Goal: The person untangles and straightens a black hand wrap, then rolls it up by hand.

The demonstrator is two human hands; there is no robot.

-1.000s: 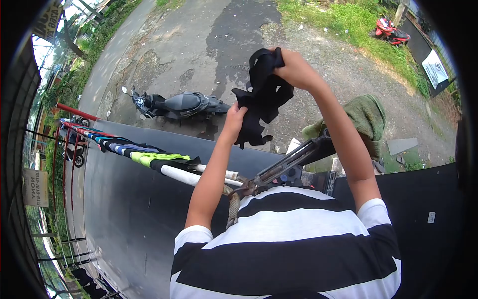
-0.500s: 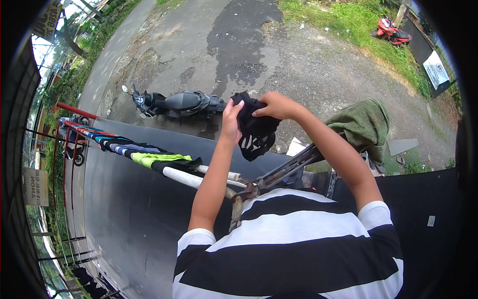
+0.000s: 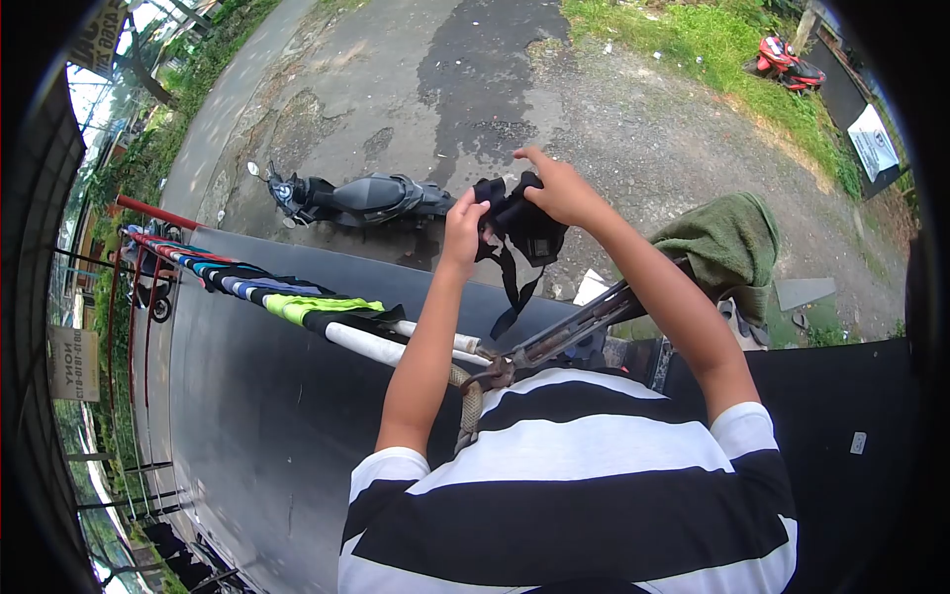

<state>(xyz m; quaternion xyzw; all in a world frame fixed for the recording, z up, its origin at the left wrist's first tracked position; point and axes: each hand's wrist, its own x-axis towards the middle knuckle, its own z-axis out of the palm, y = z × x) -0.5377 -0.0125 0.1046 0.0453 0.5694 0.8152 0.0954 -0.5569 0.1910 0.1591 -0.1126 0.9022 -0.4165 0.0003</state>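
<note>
Both hands hold a black strappy cloth item (image 3: 537, 233) out in front of my body. My left hand (image 3: 463, 230) pinches its left edge. My right hand (image 3: 556, 190) grips its upper right part, with the index finger stretched out. A narrow strap dangles below the bunched cloth. To the lower left, several folded garments, one of them bright green (image 3: 322, 308), hang over a white pole (image 3: 364, 344). A green towel (image 3: 727, 243) drapes over something right of my right forearm.
A metal bar (image 3: 574, 329) with a rope-wrapped joint crosses close before my chest. A dark panel (image 3: 267, 396) stands at the left. Beyond are a parked grey motorcycle (image 3: 371, 196), a red motorcycle (image 3: 787, 67) and a white sign (image 3: 872, 143).
The black item went from spread high, to bunched lower, to held slightly opened with a strap hanging. My right hand came down and left, then rose a little; its index finger now points out.
</note>
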